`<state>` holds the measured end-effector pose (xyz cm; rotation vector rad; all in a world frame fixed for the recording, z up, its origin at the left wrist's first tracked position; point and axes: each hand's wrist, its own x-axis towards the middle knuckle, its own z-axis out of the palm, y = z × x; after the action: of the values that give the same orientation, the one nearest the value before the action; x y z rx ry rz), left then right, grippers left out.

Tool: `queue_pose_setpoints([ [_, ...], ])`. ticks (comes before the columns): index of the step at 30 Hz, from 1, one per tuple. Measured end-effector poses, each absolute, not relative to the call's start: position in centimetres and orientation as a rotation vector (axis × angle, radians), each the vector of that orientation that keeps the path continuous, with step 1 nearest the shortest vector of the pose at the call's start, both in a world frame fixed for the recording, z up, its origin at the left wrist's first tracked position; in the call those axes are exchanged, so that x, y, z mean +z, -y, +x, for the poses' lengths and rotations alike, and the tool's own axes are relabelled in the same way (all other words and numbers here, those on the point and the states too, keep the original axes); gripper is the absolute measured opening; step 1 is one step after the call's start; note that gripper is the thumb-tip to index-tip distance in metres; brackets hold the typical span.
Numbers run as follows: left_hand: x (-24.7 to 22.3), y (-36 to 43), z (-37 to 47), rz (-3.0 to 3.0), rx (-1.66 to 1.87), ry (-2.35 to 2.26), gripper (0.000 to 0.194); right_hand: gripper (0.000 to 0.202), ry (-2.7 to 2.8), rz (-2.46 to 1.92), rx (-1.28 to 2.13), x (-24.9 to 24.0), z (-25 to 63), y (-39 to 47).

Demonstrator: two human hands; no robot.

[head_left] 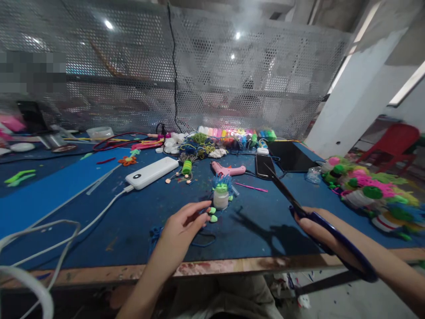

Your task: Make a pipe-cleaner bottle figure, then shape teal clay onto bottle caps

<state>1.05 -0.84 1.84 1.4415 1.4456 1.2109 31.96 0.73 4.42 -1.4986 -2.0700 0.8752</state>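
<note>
A small craft figure (221, 199) stands on the blue mat in front of me, with a white jar-like body, blue yarn hair and light green feet. My left hand (186, 223) is just left of it, fingers stretched and apart, its fingertips at the green feet (213, 215); whether they touch is hard to tell. In my right hand (318, 226) is a pair of scissors (288, 192) with dark blades and blue handles, held above the mat and pointing forward. Blue yarn (154, 237) lies partly behind my left wrist.
Behind the figure lie a pink glue gun (229, 169), a phone (264, 166) and a pink stick (251, 187). A white power bank (152, 173) with a cable is at left. Finished yarn-haired figures (368, 195) crowd the right side. Yarn (199, 146) and coloured clay packs (239, 135) line the back.
</note>
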Motion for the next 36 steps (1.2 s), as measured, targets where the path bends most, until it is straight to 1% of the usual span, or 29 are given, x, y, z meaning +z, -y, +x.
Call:
queue_pose_setpoints([
  [3,1.4,1.4,0.5,1.599,1.189,-1.524,0.026,0.047,2.327,-1.813,0.487,4.0,33.3,-2.0],
  [6,1.4,1.6,0.7,1.787,1.176,-1.578,0.022,0.035,2.466,-1.889,0.270,3.3,35.0,-3.4],
  [8,1.4,1.5,1.4,1.913,1.104,-1.579,0.022,0.030,2.550,-1.748,0.289,3.6,35.6,-5.0],
  [10,1.4,1.3,2.5,2.030,0.989,-1.547,0.025,0.033,2.559,-1.561,0.327,4.4,34.9,-7.3],
  [12,1.4,1.2,3.5,2.137,0.906,-1.501,0.028,0.033,2.510,-1.393,0.234,5.1,32.7,-10.3],
  [14,1.5,0.9,4.0,2.198,0.946,-1.517,0.025,0.029,2.501,-1.210,0.067,5.1,29.2,-13.6],
  [16,1.9,0.4,3.4,2.143,1.074,-1.648,0.023,0.034,2.631,-1.079,-0.056,4.5,25.5,-16.7],
  [18,2.3,-0.4,2.2,2.014,1.132,-1.794,0.018,0.045,2.770,-1.079,-0.128,3.7,22.4,-19.1],
  [19,2.5,-0.9,1.5,1.967,1.107,-1.837,0.016,0.046,2.845,-1.079,-0.136,3.2,21.2,-20.0],
  [20,2.7,-1.4,0.8,1.948,1.044,-1.865,0.021,0.044,2.889,-1.087,-0.138,2.9,20.2,-20.6],
  [23,2.9,-3.4,0.1,2.023,0.817,-1.839,0.044,0.034,2.898,-1.116,-0.142,2.3,18.9,-21.3],
  [25,2.6,-4.8,0.5,2.085,0.726,-1.778,0.050,0.033,2.832,-1.157,-0.165,2.3,19.0,-21.4],
  [28,2.2,-6.4,1.3,2.105,0.737,-1.723,0.047,0.034,2.690,-1.263,-0.217,2.8,20.1,-21.9],
  [30,2.2,-7.0,1.3,2.045,0.793,-1.676,0.043,0.028,2.536,-1.340,-0.225,3.3,21.3,-22.5],
  [32,2.5,-7.3,0.9,1.953,0.862,-1.652,0.044,0.024,2.287,-1.328,-0.144,3.9,22.8,-22.7],
  [36,3.6,-7.5,-0.1,1.823,1.027,-1.575,0.042,0.032,1.826,-1.060,0.129,4.0,25.6,-20.4],
])
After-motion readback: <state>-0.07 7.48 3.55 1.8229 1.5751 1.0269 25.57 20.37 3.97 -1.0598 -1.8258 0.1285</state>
